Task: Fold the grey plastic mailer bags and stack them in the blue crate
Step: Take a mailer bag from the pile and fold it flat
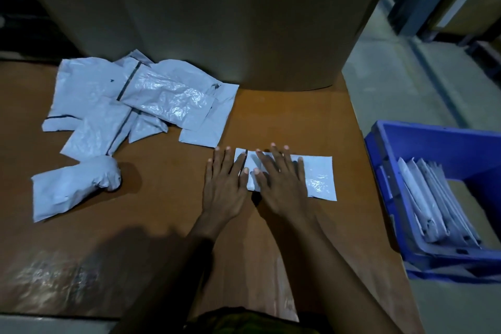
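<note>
Brown tabletop (168, 206) under dim light fills my feed, and at its centre right lies the grey mailer bag (320, 179), which I judge to be mid-fold. My left hand (225, 190) and right hand (282, 187) rest side by side on its left half, fingers straight and spread, pressing it flat and gripping nothing. Next it needs a firm crease, then a pinch and a carry right to the blue crate (390, 198), where folded bags (433, 206) stand; the unfolded pile (141, 106) waits well apart on the left, before a cardboard box (217, 22).

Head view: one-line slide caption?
Left hand and right hand flatten a mailer on the table; pile left, crate right.
</note>
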Available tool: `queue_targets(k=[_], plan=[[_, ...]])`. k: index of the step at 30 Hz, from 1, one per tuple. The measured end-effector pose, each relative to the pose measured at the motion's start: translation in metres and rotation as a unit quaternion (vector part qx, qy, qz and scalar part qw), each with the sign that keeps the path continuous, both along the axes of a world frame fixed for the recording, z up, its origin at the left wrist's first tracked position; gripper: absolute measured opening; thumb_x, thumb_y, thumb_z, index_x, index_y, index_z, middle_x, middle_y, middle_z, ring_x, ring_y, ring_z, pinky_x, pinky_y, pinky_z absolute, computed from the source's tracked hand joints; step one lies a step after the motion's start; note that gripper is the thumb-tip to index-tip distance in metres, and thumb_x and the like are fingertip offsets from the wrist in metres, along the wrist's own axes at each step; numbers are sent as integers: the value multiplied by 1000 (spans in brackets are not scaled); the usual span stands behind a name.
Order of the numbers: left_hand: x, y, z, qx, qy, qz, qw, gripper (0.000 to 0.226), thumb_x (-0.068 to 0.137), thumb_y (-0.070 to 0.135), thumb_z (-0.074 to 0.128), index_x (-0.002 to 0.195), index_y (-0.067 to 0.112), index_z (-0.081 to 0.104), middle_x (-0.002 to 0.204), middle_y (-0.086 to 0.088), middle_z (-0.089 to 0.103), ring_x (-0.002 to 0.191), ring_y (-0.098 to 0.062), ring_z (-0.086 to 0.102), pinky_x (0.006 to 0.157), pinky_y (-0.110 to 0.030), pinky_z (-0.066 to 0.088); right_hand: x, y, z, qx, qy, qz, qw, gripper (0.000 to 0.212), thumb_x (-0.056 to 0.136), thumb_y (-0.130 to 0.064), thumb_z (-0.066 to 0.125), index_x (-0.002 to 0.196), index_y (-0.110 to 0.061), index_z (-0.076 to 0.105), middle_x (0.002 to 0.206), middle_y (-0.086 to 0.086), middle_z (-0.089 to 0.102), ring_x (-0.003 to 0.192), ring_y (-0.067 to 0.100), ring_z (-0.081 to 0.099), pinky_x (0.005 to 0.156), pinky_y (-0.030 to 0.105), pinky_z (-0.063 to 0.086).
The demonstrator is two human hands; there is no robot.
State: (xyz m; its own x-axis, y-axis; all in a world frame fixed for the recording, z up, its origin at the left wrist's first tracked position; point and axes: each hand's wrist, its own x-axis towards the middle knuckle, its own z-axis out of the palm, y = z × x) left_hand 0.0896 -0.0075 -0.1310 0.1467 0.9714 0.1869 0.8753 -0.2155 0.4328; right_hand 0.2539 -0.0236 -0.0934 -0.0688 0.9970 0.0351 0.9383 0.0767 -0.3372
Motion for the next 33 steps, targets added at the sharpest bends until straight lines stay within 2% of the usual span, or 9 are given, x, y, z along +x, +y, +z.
queue_targets(k=[4,7,11,14,16,19,23,26,33], plan=[[1,3,5,18,74,2,997,60,106,44,18,157,22,41,169,-10,25,159,-31,11,125,-58,15,-17,6,-13,-32,-34,-9,999,63,103,-57,1,163,-42,16,173,-9,1,159,16,-12,126,48,-11],[0,5,7,8,95,-6,995,62,106,45,16,156,21,43,169,-9,24,159,-30,9,126,-58,12,-16,4,-17,-46,-26,-12,999,70,98,-61,-7,163,-42,14,173,-10,-2,158,17,-15,126,48,-13],[2,8,12,-5,97,-2,995,67,103,48,12,156,22,43,170,-10,22,159,-30,8,127,-55,6,-5,13,-8,-97,1,18,995,55,108,-56,9,163,-45,11,173,-11,-7,157,15,-18,126,48,-13],[5,10,16,13,68,-21,997,63,105,45,16,155,20,45,170,-10,22,159,-30,8,128,-53,7,20,7,-5,-7,9,-30,999,59,107,-59,14,161,-40,25,173,-7,5,159,18,-8,127,50,-6],[11,11,17,27,53,-59,996,59,108,45,19,159,22,38,171,-7,18,159,-28,3,128,-53,9,43,2,-2,38,32,-84,995,69,101,-67,10,161,-37,29,173,-3,10,160,20,-3,127,50,-4],[24,10,15,47,68,-114,990,55,111,44,25,162,24,30,172,-4,16,160,-27,2,128,-53,9,71,-6,-1,42,42,-79,995,79,96,-77,4,161,-38,26,173,-4,9,160,18,-4,129,50,3],[40,6,4,68,144,-124,979,59,111,44,28,165,29,11,173,-3,4,159,-31,-3,126,-58,7,80,-14,-15,33,11,-47,998,63,105,-66,15,162,-42,23,173,-6,10,160,15,-3,128,51,5],[43,2,-5,68,156,-117,979,60,109,46,26,165,29,13,173,-3,5,159,-35,1,125,-60,11,76,-17,-25,43,-41,-48,997,58,107,-60,19,162,-42,22,173,-5,13,160,18,-1,128,51,7],[39,17,-7,30,128,-152,980,61,106,54,17,163,32,24,172,-2,15,157,-41,11,125,-63,8,75,-10,-24,13,-45,-69,997,59,106,-63,14,162,-45,18,173,-7,9,160,17,-5,128,51,4]])
